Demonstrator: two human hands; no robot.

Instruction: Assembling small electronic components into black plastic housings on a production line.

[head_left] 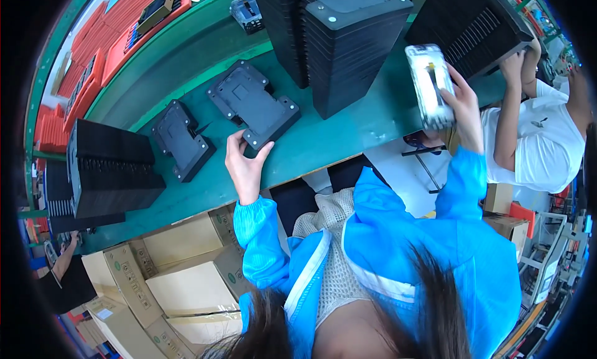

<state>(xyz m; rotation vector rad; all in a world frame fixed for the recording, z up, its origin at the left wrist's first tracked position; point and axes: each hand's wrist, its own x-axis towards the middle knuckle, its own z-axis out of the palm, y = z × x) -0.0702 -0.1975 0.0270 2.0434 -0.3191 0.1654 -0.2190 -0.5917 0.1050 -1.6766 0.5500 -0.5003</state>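
On the green bench lies a black, notched plastic fixture with pale round studs near its corners. My left hand pinches its near end between thumb and fingers. Raised at the right, over the bench's front edge, a phone body with a bright whitish face is held in my right hand. My thumb lies on that face and the fingers go round the side, partly hidden. To the left of the gripped fixture rests a second black fixture, of similar shape.
Tall stacks of black fixtures stand behind and at the left. Another black stack is at the far right, where a co-worker in a white shirt reaches. Cardboard boxes sit below the bench; red trays fill the shelf behind.
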